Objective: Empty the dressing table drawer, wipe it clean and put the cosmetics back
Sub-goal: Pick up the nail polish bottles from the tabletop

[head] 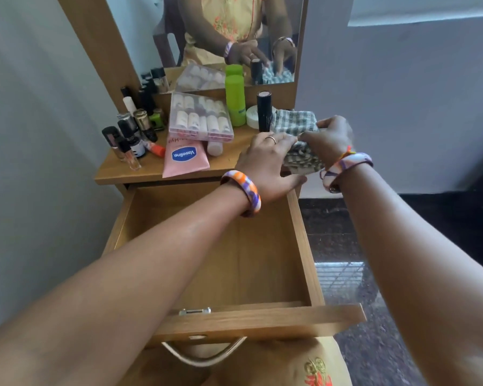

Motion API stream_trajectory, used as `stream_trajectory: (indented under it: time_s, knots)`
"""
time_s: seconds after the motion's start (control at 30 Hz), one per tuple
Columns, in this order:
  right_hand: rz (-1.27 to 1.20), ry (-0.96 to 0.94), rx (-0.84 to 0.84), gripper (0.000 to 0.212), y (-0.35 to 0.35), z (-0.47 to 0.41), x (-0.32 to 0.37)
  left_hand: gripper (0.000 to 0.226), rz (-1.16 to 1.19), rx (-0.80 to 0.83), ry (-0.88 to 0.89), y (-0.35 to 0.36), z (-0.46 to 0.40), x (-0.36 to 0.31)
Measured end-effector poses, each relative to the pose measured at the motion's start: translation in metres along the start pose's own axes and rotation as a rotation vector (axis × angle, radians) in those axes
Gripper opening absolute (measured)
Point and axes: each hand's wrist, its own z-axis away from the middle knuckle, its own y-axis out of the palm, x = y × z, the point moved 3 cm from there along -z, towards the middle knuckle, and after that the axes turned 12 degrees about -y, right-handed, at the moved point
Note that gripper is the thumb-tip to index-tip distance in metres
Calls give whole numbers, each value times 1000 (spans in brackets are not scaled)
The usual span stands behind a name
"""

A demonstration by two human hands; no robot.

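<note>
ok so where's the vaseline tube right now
The pink Vaseline tube lies flat at the tabletop's front edge, above the open drawer, just below the clear cosmetics box.

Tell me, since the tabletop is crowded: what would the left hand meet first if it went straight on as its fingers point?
Probably the checked cloth, which the left hand already touches; depth is unclear.

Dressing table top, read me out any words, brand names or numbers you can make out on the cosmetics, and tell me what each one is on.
"Vaseline" on the blue oval of the pink tube, seen upside down.
"-Hy" on the same tube, above the oval; the rest is hidden by the clear box.
Markings on the green bottle, the black stick, the white jar and the small dark bottles: too small or blurred to read.
</note>
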Motion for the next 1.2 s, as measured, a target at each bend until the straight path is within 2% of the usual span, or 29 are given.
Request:
stream_trajectory:
  time_s: [0.1, 0.2, 0.37, 0.63, 0.83, 0.93, 1.03, 1.2]
  knots:
    - [108, -1, -43, 31, 1, -7, 2, 68, -75, -6, -1, 2, -7, -1]
    - [159, 15, -6, 12, 4, -10, 5, 67, -108, 24, -20, 2, -12, -1]
    - [162, 22, 3, 26, 0, -12, 5, 64, -129, -10, 9, -4, -12, -1]
    - [240, -61, -95, 31, -9, 0, 21, 61, -33, -96, 32, -25, -5, 11]
    - [286, -362, -171, 28, 10, 15, 71, 47, 58, -206, 21, -66, 4, 40]
    - [305, -571, -96, 26, 36, 22, 109, 41, 90, -275, -50, -100, 5, 71]
    - [377, -743, 65, 26, 67, 28, 142, 31, 143, -338, -126, -132, 5, 105]
    - [420, -852, 333, 29, 125, 20, 176, 20, 125, -399, -339, -165, -11, 176]
